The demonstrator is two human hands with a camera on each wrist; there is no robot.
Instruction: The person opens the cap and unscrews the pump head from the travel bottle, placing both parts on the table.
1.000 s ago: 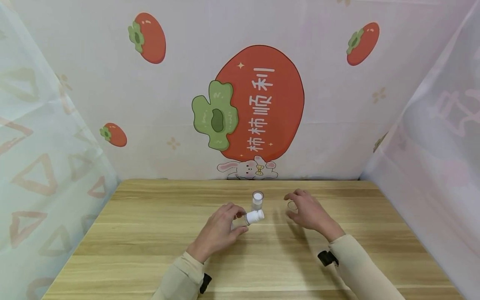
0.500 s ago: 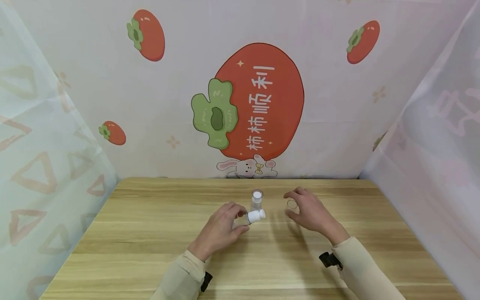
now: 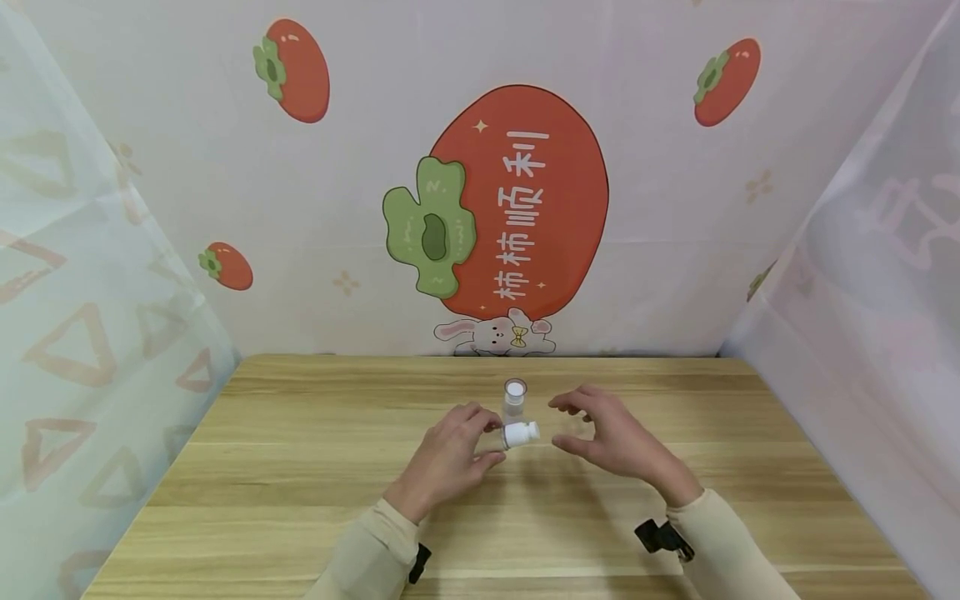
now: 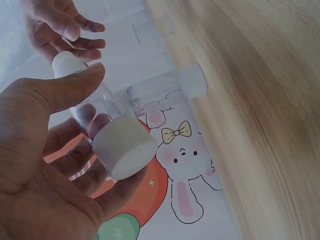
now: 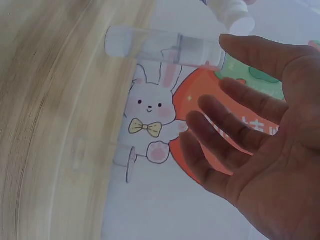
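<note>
My left hand (image 3: 450, 454) pinches a small clear pump bottle (image 3: 517, 434) between thumb and fingers. The bottle is tilted, its white top pointing right; its white base (image 4: 125, 150) shows beside the palm in the left wrist view. A second clear bottle (image 3: 514, 408) stands upright on the table just behind it, white inside its see-through cap (image 5: 201, 51). My right hand (image 3: 615, 433) hovers right of the held bottle, fingers spread and slightly bent, holding nothing. In the right wrist view a loose clear cap (image 5: 131, 165) stands on the table, hidden behind the right hand in the head view.
The wooden table (image 3: 315, 433) runs back to a printed cloth wall (image 3: 345, 183) with persimmons and a rabbit (image 3: 495, 335). Cloth panels also close in the left (image 3: 90, 250) and right (image 3: 885, 292) sides.
My right hand has moved left from the loose cap towards the held bottle. My left hand has shifted slightly right with the bottle. The standing bottle has stayed in place.
</note>
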